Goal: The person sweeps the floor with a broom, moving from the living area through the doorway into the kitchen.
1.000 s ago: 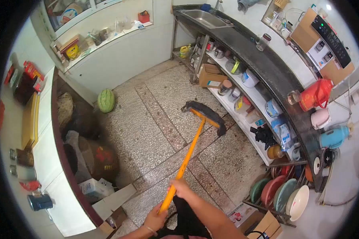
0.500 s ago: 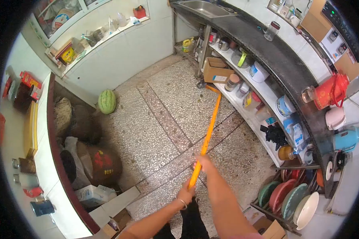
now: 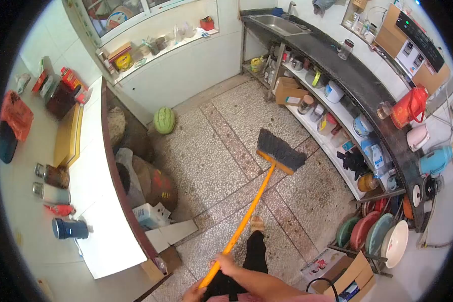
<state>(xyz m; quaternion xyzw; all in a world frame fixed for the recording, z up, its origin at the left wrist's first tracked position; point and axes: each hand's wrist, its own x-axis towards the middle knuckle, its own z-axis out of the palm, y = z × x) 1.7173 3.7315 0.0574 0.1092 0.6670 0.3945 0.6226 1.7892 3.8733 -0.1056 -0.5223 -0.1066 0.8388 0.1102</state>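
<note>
A broom [image 3: 249, 211] with an orange handle slants across the lower middle of the view. Its dark grey bristles [image 3: 282, 148] rest on the speckled floor, angled up and to the right. My right hand [image 3: 227, 264] is wrapped round the handle partway down its upper part. Close to the handle's top end, at the bottom edge of the view, my left hand [image 3: 194, 292] grips it too. One slippered foot [image 3: 257, 224] shows just right of the handle.
A watermelon [image 3: 164, 120] lies on the floor near the back wall. Shelves with jars and a cardboard box [image 3: 290, 91] line the right side. Basins [image 3: 365, 230] stand in a rack at lower right, and big dark jars [image 3: 161, 186] sit under the left counter [image 3: 93, 211].
The broom head has come away from the cardboard box, nearer to me, its bristles now in full view. Both hands have moved down and left with the handle. The view has shifted.
</note>
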